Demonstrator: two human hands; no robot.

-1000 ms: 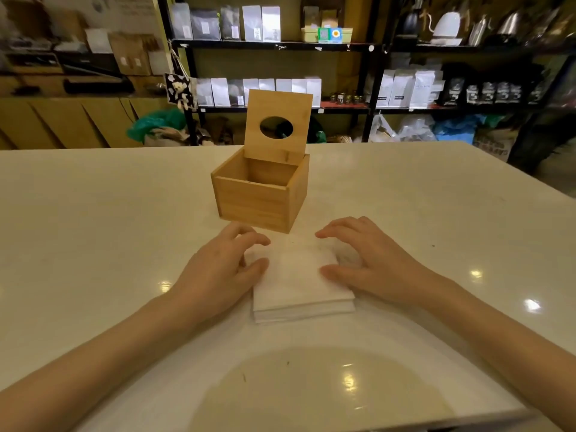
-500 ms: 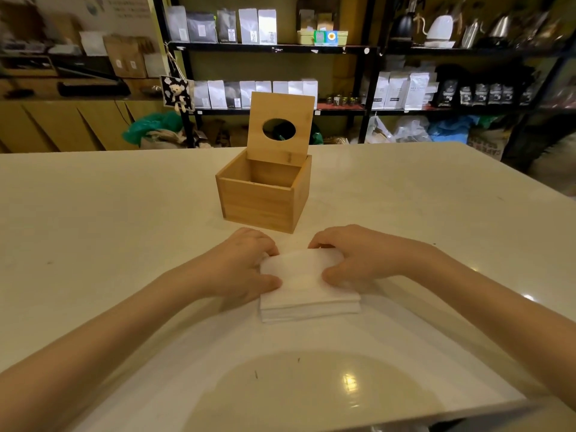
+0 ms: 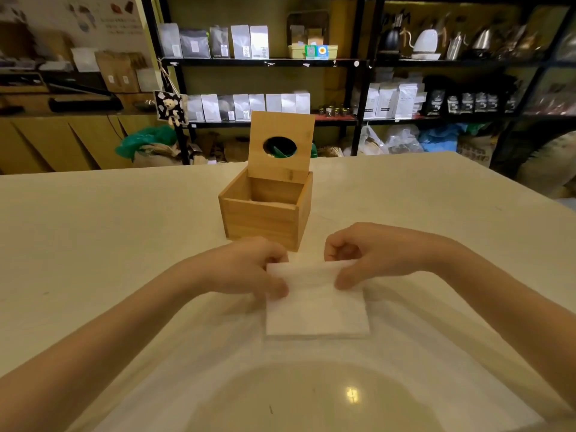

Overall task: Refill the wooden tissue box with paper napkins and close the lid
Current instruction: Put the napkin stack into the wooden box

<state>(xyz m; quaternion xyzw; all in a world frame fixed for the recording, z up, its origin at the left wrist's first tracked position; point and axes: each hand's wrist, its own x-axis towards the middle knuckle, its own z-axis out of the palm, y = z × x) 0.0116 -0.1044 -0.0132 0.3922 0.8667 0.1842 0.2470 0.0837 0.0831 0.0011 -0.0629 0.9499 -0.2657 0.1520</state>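
Note:
A wooden tissue box (image 3: 263,219) stands in the middle of the pale table (image 3: 93,232). Its lid (image 3: 281,141), with an oval hole, is hinged up at the back. The box interior looks mostly bare. In front of it lies a stack of white paper napkins (image 3: 316,302). My left hand (image 3: 246,268) pinches the stack's far left edge. My right hand (image 3: 371,254) pinches the far right edge. The far edge of the stack is lifted, while the near edge rests on the table.
Black shelves (image 3: 358,62) with white and dark bags and kettles stand beyond the table's far edge. Wooden cabinets (image 3: 46,141) and a green bag (image 3: 146,143) are at the back left. The table's right edge (image 3: 514,194) runs diagonally.
Both hands went from lying flat beside the napkin stack to closing on its far edge, and that edge has come up off the table.

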